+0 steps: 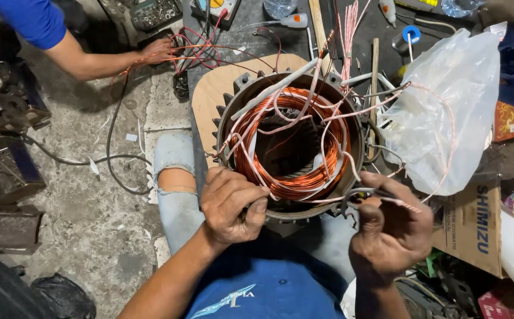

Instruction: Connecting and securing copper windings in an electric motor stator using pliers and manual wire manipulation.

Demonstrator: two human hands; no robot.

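So there's a big motor stator sitting right in front of the person, resting on a piece of brown board on the tabletop, basically at the edge over their knees. The copper winding runs in a ring inside the housing, with a bunch of pinkish-white sleeved leads looping across it and out toward the top. The left hand is parked on the near-left rim of the stator, fingers curled in and pressed together against the winding edge; can't really tell if it's pinching a wire or just bracing. The right hand is off the near-right side of the rim, fingers closed around a sleeved wire end that pokes out to the right past the thumb. Just beside that hand there's a crinkled clear plastic bag and a cardboard box under it. Up top-left, another person's hand, blue sleeve, is touching a tangle of red wires near the tabletop corner. The floor on the left is grubby concrete with a black cable snaking over it and some metal parts lying around.
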